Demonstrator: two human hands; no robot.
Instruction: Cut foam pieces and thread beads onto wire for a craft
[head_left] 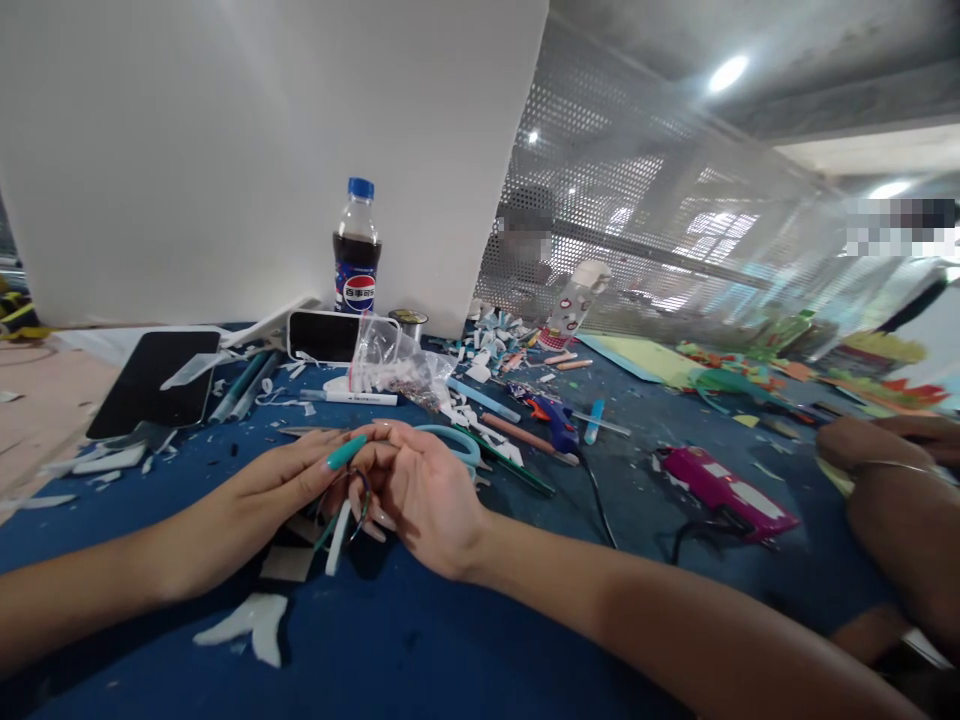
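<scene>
My left hand (296,475) and my right hand (431,500) meet low over the blue table, fingers curled together. Along the left thumb's end lies a teal tip (346,452), a long nail or a strip; I cannot tell which. Below the fingers show a thin dark-green loop (365,508) and a narrow white strip (339,538). What the closed fingers pinch is mostly hidden. Light-blue handled scissors (461,440) lie just behind my right hand. Under my hands is a grey-brown flat piece (288,563), with a white forked scrap (251,628) nearer to me.
Behind stand a cola bottle (358,250), a phone (322,336) and a clear bag (397,372). A dark tablet (157,383) lies left. Rightward are a blue glue gun (555,425), a magenta corded device (724,490), scattered scraps and another person's arm (892,500).
</scene>
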